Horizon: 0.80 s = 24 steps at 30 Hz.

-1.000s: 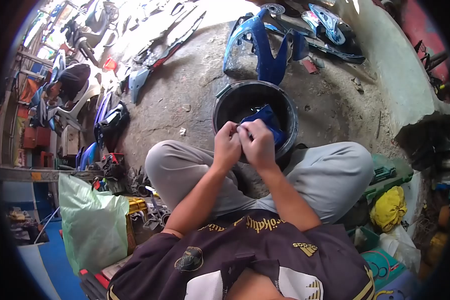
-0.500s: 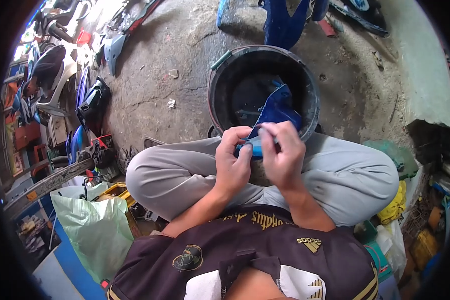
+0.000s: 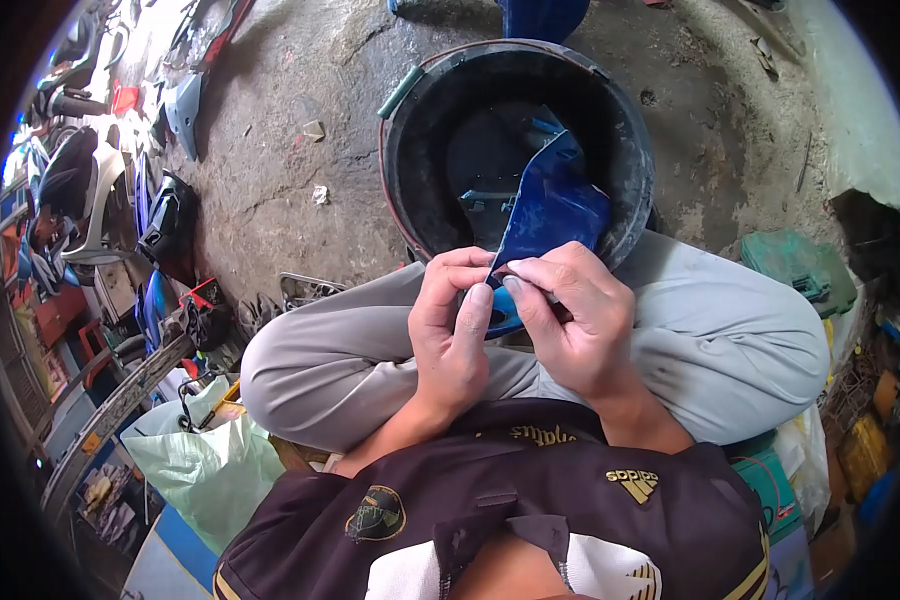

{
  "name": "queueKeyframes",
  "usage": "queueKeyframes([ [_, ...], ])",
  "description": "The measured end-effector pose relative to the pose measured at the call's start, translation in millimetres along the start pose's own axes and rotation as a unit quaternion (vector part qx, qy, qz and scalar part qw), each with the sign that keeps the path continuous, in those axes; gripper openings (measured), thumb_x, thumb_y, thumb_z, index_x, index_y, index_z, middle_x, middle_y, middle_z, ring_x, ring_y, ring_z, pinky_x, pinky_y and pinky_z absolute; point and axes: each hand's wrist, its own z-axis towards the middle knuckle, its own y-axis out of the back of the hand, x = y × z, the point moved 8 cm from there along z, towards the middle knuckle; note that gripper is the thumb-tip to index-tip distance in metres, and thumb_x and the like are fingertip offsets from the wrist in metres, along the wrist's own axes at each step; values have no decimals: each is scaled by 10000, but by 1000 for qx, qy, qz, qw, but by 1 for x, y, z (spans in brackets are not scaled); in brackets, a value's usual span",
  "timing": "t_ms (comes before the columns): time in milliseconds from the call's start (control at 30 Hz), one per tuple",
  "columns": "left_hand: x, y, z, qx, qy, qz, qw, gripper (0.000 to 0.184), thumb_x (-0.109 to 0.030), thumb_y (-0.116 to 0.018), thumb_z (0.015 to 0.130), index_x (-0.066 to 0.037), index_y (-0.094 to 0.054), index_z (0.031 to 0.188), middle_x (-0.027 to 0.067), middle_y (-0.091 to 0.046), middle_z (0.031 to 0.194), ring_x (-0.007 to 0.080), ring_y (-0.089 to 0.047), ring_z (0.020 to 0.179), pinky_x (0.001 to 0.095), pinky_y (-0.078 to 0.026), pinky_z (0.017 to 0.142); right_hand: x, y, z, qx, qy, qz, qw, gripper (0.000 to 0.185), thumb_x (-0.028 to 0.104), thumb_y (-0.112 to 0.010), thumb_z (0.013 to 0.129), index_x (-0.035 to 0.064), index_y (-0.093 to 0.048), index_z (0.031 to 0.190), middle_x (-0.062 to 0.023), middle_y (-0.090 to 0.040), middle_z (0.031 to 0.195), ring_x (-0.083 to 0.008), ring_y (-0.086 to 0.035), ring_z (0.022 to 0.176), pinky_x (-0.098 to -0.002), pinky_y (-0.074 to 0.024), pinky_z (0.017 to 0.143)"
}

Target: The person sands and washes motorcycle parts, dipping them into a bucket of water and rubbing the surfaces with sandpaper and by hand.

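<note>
A blue plastic panel (image 3: 555, 205), likely a piece of vehicle bodywork, slants over the black bucket (image 3: 403, 190), its near end between my hands. My left hand (image 3: 452, 325) is closed on the panel's left edge, thumb toward me. Fingers of my right hand (image 3: 582, 325) pinch together at that same edge, close to the left fingertips; whatever is between them is too small to make out. Below the fingers shows a lighter blue part (image 3: 505, 308), partly covered by the hands. Dark liquid and a small bluish piece (image 3: 487, 197) appear inside the bucket.
My crossed legs (image 3: 320, 370) flank the bucket on the concrete floor (image 3: 270, 170). Several fairings and plastic parts (image 3: 175, 215) crowd the left side. A pale green bag (image 3: 215, 470) stands by my left knee. At right are a green bag (image 3: 800, 265) and a wall (image 3: 860, 120).
The view has shifted so the bucket looks closer and larger. My right fingertips have drawn nearer the panel's edge, while my left hand keeps its hold.
</note>
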Motion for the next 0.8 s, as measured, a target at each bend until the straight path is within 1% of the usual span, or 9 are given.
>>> queueKeyframes([
  [100, 4, 2, -1, -8, 14, 15, 1000, 66, -45, -702, 1000, -1, -663, 1030, 149, -653, 1249, 197, -599, 1153, 330, -440, 1048, -40, 17, -2, -49, -94, -71, 992, 102, -12, -762, 935, -11, -762, 1037, -129, -700, 863, -241, -698, 710, -331, -538, 635],
  [133, 3, 1, -1, -6, 8, 34, 999, 71, -41, -715, 992, -7, -657, 1014, 146, -654, 1242, 196, -599, 1148, 330, -440, 1046, -54, 16, -5, -52, -158, -2, 986, 74, -3, -761, 941, -16, -763, 1014, -117, -708, 865, -209, -698, 714, -321, -529, 638],
  [233, 3, 1, 2, -7, -9, 54, 998, 96, -47, -743, 978, -19, -652, 991, 137, -658, 1219, 195, -600, 1128, 326, -440, 1035, -35, 14, -3, -31, -133, 17, 990, 55, 16, -753, 956, -21, -767, 994, -105, -713, 860, -183, -695, 716, -309, -518, 636],
  [367, 0, -1, -1, -16, -17, 61, 998, 89, -46, -736, 987, -17, -652, 990, 135, -656, 1219, 189, -597, 1123, 322, -440, 1030, -96, 21, -13, -31, -270, 3, 962, 77, 49, -753, 960, -25, -767, 979, -123, -723, 860, -210, -705, 742, -323, -529, 676],
  [500, -6, -3, 0, -12, -18, 58, 998, 77, -46, -717, 1007, -14, -650, 990, 130, -653, 1223, 172, -592, 1115, 313, -442, 1024, -56, 22, 5, 5, -136, -18, 991, 79, 33, -723, 968, -28, -769, 988, -144, -717, 879, -252, -708, 755, -341, -535, 684],
  [533, -5, -3, -1, -11, -4, 49, 999, 63, -40, -703, 1017, -14, -650, 995, 128, -649, 1228, 162, -591, 1108, 303, -445, 1016, -54, 19, 4, 5, -153, 46, 987, 82, 30, -718, 965, -28, -769, 991, -157, -715, 896, -279, -710, 760, -352, -536, 680],
  [667, -7, -2, 0, -2, -30, 66, 997, 51, -43, -689, 1029, -15, -651, 1009, 130, -640, 1254, 151, -591, 1105, 302, -450, 1008, -88, 22, 2, -23, -198, -33, 979, 77, 23, -718, 957, -27, -766, 991, -163, -706, 898, -300, -703, 757, -374, -540, 687],
  [767, -10, -4, -1, -2, -31, 60, 998, 70, -64, -653, 1055, -17, -636, 1005, 121, -640, 1267, 134, -586, 1090, 293, -453, 990, -82, 19, 8, -38, -107, -65, 991, 78, 28, -719, 957, -26, -765, 988, -159, -704, 893, -305, -703, 762, -380, -542, 693],
  [800, -12, -6, 0, -4, -40, 71, 997, 102, -83, -626, 1074, -20, -621, 995, 111, -644, 1266, 121, -582, 1074, 282, -455, 974, -78, 20, 10, -24, -127, -16, 991, 79, 37, -723, 954, -20, -767, 986, -157, -704, 890, -308, -703, 767, -387, -543, 697],
])
